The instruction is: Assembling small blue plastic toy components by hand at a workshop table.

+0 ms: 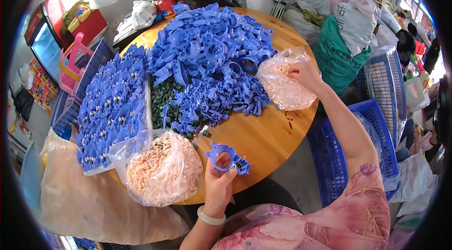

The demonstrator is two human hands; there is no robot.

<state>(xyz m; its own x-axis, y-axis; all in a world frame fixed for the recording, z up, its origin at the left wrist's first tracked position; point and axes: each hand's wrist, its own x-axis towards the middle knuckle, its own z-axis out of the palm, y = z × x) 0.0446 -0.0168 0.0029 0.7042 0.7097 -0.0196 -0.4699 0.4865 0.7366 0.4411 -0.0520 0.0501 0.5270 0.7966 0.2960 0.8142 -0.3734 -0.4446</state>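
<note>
My left hand (pixel 220 185) grips a blue plastic ring-shaped part (pixel 224 157) by its lower edge, near the front of the round table. A small dark green piece sits in the side arm of that part. At the right, my right hand (pixel 305 76) reaches into a clear bag (pixel 287 101) of small pale pink pieces; its fingers are drawn together, and what lies between them is hidden. A second clear bag (pixel 165 167) of such pieces, larger, stands left of my left hand. Near it lies a small white and green piece (pixel 204 131).
A big heap of blue plastic parts (pixel 207 38) covers the back of the wooden table (pixel 254 137). Dark green pieces (pixel 165 94) lie beside it. Rows of blue assembled parts (pixel 115 104) fill a tray at left. A blue crate (pixel 329 174) stands on the floor at right.
</note>
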